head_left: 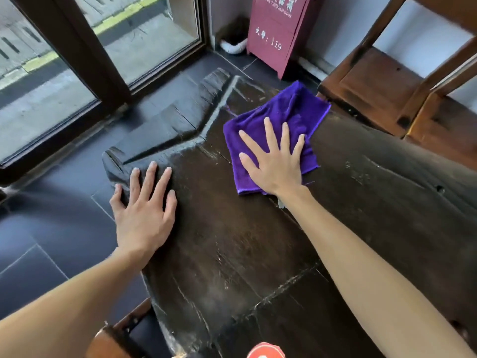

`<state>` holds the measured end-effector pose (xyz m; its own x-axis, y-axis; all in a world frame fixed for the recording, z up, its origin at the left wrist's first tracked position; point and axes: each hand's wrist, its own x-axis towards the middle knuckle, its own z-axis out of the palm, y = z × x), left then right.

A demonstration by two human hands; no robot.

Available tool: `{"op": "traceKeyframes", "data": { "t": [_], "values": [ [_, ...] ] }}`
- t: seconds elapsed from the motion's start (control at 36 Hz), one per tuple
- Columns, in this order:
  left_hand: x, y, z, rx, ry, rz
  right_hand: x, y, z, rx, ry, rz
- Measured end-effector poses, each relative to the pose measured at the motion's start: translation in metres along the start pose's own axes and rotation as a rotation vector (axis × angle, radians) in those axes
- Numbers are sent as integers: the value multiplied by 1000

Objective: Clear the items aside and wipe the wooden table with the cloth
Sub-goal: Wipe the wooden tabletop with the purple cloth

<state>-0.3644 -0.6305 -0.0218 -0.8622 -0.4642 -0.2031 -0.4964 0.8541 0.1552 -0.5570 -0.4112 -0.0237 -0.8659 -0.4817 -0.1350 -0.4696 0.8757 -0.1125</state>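
Note:
A dark, rough-edged wooden table (258, 241) fills the middle of the view. A folded purple cloth (291, 109) lies flat on its far part. My right hand (273, 161) presses down on the cloth's near half with fingers spread and straight. My left hand (144, 205) rests flat on the table's left edge, fingers spread, holding nothing. Pale streaks and scratches show on the wood around both hands.
A wooden chair (402, 81) stands at the table's far right. A red cabinet (276, 32) marked 119 stands behind it by the wall. A glass door (77, 55) and dark floor tiles lie left. A red and white object (265, 351) pokes in at the bottom edge.

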Motion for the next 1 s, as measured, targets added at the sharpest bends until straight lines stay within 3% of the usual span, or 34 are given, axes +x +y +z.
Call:
{"op": "traceKeyframes", "data": {
  "t": [0.39, 0.58, 0.81, 1.0],
  "values": [
    [-5, -3, 1, -31, 37, 37, -221, 4, 28, 17, 21, 151],
    [-23, -5, -2, -101, 119, 150, -321, -1, 35, 28, -18, 298],
    [-119, 42, -3, -355, 179, 321, -426, -23, 42, 54, -72, 473],
    [-239, 80, 14, -589, 5, 388, -497, -43, 48, 90, -104, 552]
  ]
}}
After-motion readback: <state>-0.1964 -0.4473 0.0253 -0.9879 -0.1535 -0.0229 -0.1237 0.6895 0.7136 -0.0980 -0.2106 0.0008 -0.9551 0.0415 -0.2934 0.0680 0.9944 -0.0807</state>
